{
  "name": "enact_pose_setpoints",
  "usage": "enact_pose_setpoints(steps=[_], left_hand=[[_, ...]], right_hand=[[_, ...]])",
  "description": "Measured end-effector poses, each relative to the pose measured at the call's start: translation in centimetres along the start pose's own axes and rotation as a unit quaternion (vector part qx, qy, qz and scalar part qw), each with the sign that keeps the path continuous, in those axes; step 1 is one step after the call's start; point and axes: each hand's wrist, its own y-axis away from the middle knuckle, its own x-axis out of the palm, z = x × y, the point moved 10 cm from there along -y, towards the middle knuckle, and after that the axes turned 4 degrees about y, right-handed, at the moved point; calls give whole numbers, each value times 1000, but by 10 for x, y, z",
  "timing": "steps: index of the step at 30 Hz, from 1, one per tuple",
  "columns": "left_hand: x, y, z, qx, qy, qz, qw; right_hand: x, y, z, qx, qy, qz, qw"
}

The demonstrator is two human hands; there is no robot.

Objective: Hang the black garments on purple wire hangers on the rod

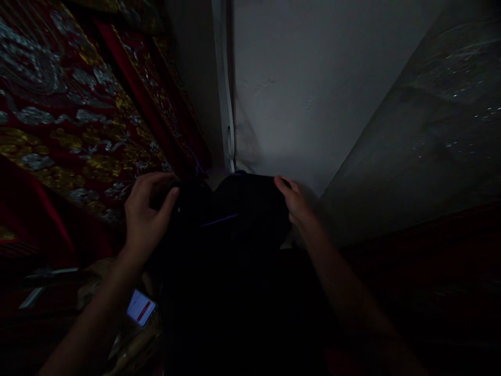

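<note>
Our bare forearms lay nearest, the left forearm [99, 300] rising from the lower left and the right forearm [336, 266] from the lower right. Between our hands was dark cloth [250, 203], nearly black, bunched in the middle of the view, in front of a pale panel [313, 83]. Below it everything sank into black, and we could not tell where the cloth ended.

Our right hand [293, 201] was clamped on the cloth's right edge, thumb on the near side and fingers tucked behind. Our left hand [146, 209] curved at the cloth's left side, thumb and fingers apart with darkness between them; we could not tell whether it gripped. One thin purple line [221, 220] crossed the cloth, and another purple strand [197, 163] showed just beyond it.

To our left spread red fabric [97, 125], thick with gold and silver ornament. Low beside our left forearm, a phone [140, 308] glowed with a lit screen bearing a red bar. A narrow pale strip [225, 78] ran down the panel's left edge, and a grey, glossy sheet [450, 120] filled the right.
</note>
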Motion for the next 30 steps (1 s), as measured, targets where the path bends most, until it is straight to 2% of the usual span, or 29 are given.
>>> enact_pose_setpoints(steps=[2,3,5,7,9,13,15,18,21,25,27,30], left_hand=[[0,11,-16,58,-19,-38,997],[8,18,-21,76,-19,-20,997],[40,31,-23,75,-4,84,994],[77,46,-15,38,15,212,976],[101,58,-6,8,18,277,961],[116,68,-6,36,-2,274,961],[128,82,-11,63,-20,316,946],[151,109,-10,70,-59,397,913],[167,126,12,8,-124,438,891],[175,141,50,-85,-200,474,853],[175,146,53,-92,-169,465,864],[172,158,52,-108,-85,408,902]], right_hand=[[-5,-19,11,-15,-13,-37,999],[-5,-25,15,-21,-18,-40,999],[-4,-30,20,-29,-26,-43,998],[-9,-27,22,-38,-40,-66,996],[-17,-18,21,-44,-57,-97,993],[-33,0,6,-40,-56,-112,991],[-42,11,-8,-23,-47,-116,992],[-56,30,-28,5,-58,-158,986],[-61,41,-37,12,-70,-182,981],[-61,36,-36,-11,-49,-180,982],[-64,32,-34,-32,-40,-197,979],[-69,42,-34,-63,-25,-236,969]])
